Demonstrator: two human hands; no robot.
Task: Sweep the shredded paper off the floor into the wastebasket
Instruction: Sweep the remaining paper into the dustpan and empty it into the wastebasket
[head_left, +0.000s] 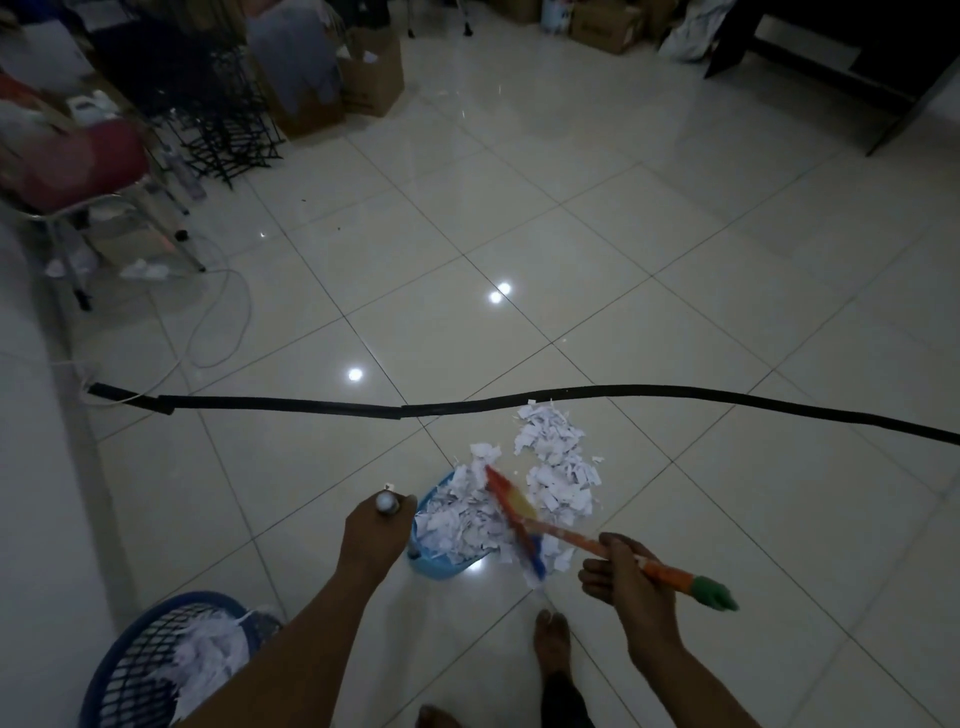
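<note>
The left hand (375, 527) curls its fingers round the top of an upright handle whose pale cap (387, 502) shows above the knuckles; the shaft below is hidden by the hand itself. Just past those fingers sits the blue dustpan (439, 566), its rim showing only at the near and left edges, since shredded paper (462, 519) heaped inside covers the rest. The right hand (621, 574) grips the orange handle of a small broom (519, 514); the fingers are wrapped over the shaft, the thumb cannot be made out. The green end of the handle sticks out behind the hand. Ahead of these fingers the broom's red, yellow and blue bristles are smeared by motion blur and lie against the paper at the dustpan's mouth. Beyond the bristles a loose paper pile (558, 462) spreads on the tiled floor (675, 291), reaching almost to a black hose (291, 405) crossing the tiles. Near the left forearm, the blue mesh wastebasket (150, 660) holds shredded paper; its lower part is cut off by the frame edge. A bare foot (550, 642) stands below the right hand.
</note>
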